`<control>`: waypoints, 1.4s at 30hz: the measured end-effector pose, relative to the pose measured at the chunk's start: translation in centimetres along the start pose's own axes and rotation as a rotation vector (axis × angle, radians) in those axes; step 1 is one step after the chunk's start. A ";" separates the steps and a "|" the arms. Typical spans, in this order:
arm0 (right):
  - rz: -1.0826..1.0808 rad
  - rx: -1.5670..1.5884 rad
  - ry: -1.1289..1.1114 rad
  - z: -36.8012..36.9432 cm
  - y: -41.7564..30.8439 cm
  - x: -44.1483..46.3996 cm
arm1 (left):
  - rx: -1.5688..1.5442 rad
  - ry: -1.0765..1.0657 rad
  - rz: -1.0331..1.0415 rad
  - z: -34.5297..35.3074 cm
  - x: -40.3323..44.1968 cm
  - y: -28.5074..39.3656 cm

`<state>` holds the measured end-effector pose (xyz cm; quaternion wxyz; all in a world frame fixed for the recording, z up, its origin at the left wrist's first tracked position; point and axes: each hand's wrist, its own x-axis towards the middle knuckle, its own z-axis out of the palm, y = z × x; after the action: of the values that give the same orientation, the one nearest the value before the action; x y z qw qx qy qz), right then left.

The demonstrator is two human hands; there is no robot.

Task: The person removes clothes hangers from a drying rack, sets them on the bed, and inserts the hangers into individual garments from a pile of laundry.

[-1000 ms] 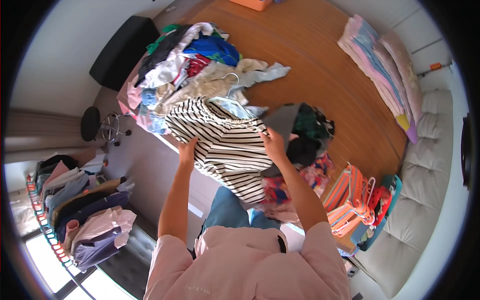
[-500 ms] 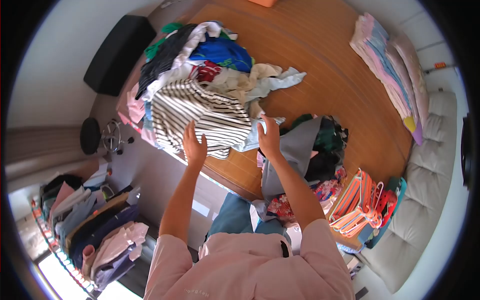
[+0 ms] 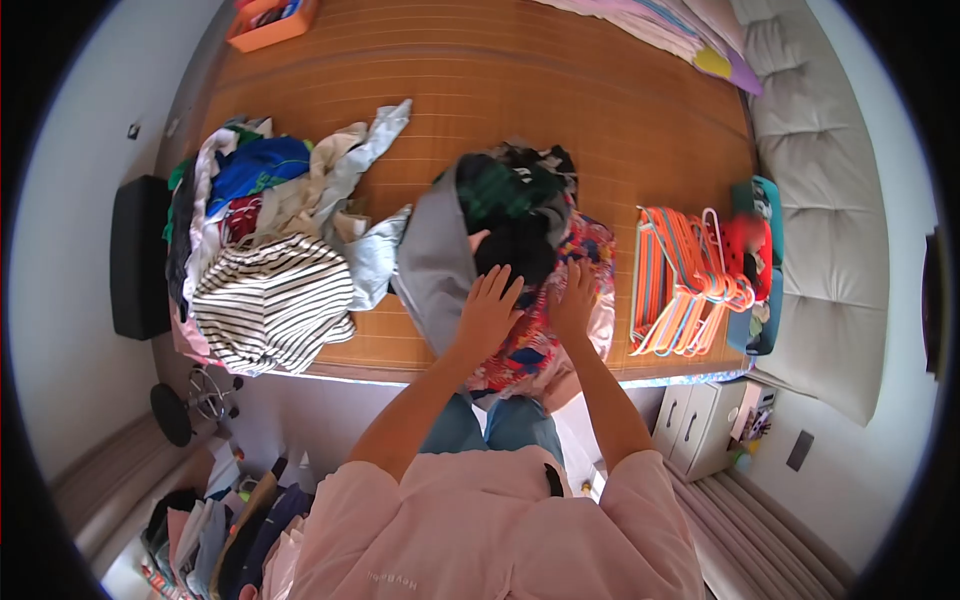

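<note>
My left hand point(image 3: 490, 312) lies with its fingers spread at the lower edge of a black garment point(image 3: 515, 250), over a red floral garment point(image 3: 525, 350). On the right part of that floral cloth rests my right hand point(image 3: 572, 300), fingers stretched out. Neither hand grips anything that I can see. A grey garment point(image 3: 430, 260) hangs over the left side of this pile, and a dark green checked garment point(image 3: 500, 190) lies at its back. To the left, a black-and-white striped garment point(image 3: 275, 300) sits at the front of a second pile, beside a light blue garment point(image 3: 375, 260).
Orange and white hangers point(image 3: 685, 285) are stacked at the right, beside a teal bin point(image 3: 765, 310). A grey padded headboard point(image 3: 815, 220) borders the bed mat point(image 3: 600, 110). An orange basket point(image 3: 272, 28) stands at the far left. Folded bedding point(image 3: 670, 30) lies at the back right.
My view has turned to the right. Both hands have moved from the striped garment's pile to the pile with the grey and floral garments. The striped garment stays on the left pile.
</note>
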<state>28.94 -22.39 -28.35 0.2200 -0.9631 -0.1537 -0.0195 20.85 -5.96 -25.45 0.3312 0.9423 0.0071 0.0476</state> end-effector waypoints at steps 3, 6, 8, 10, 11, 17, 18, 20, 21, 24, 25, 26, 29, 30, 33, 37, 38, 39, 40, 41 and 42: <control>0.156 0.212 -0.442 0.2 6.5 -3.3 | 0.208 -0.155 -0.035 1.9 0.8 2.5; 0.142 0.191 -0.423 -0.1 9.4 -5.4 | 0.362 -0.148 -0.159 4.5 0.3 2.1; 0.173 0.406 -0.207 0.0 10.2 -5.4 | 0.465 -0.016 -0.219 5.0 0.2 2.7; 0.295 0.726 -0.068 -0.2 10.0 -4.3 | 0.402 0.046 -0.160 4.5 0.4 4.9; 0.407 0.937 -0.039 -0.4 9.7 -3.2 | 0.341 0.071 -0.101 5.1 0.2 5.3; -0.026 0.602 -0.194 -0.1 11.8 -1.4 | 0.579 -0.120 -0.150 9.7 -0.8 6.2; -0.243 0.413 -0.211 -1.3 10.9 -2.0 | 0.607 -0.103 -0.156 9.8 -1.1 6.2; -0.573 0.125 -0.203 -4.2 8.9 -2.3 | 0.332 -0.116 -0.120 8.8 -2.0 6.7; -0.686 0.032 -0.175 -4.4 8.5 -2.4 | 0.194 -0.117 -0.098 8.4 -2.5 6.8; -0.423 0.267 -0.261 -2.3 8.5 -2.4 | 0.183 -0.079 -0.250 8.9 -4.9 7.3; -0.130 0.485 -0.422 -2.9 7.7 -1.6 | 0.250 -0.093 -0.264 9.0 -5.5 7.2; 0.177 0.692 -0.575 -3.7 7.2 -0.7 | 0.314 -0.108 -0.277 9.2 -6.2 7.1; 0.206 0.960 -0.457 -5.8 6.6 2.1 | 0.389 -0.115 -0.288 10.6 -7.5 5.5; 0.112 0.857 -0.468 -5.8 6.9 1.9 | 0.399 -0.111 -0.285 10.7 -7.5 4.9; -0.053 0.479 -0.510 -3.1 9.0 -0.6 | 0.152 -0.324 -0.664 9.5 -5.1 4.9; 0.116 0.412 -0.679 3.6 10.4 -7.3 | 0.096 -0.012 -0.327 8.7 -5.2 5.3; 0.178 0.549 -0.716 4.7 9.8 -7.5 | 0.163 0.003 -0.235 7.9 -4.9 6.0; 0.184 0.588 -0.500 4.6 8.5 -7.0 | 0.225 0.012 -0.149 7.3 -5.1 6.6; 0.230 0.625 -0.549 2.4 7.0 -5.0 | 0.162 -0.033 -0.181 7.2 -5.5 6.1; 0.275 0.660 -0.597 -1.6 4.9 -1.9 | 0.096 -0.076 -0.214 7.2 -5.8 5.2; 0.315 0.694 -0.643 -4.1 3.6 0.5 | 0.031 -0.114 -0.244 7.1 -5.6 4.5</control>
<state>30.63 -27.12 -26.10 0.4692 -0.8019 -0.0638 0.3644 15.84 -14.17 -28.64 0.3199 0.9406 0.1037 -0.0468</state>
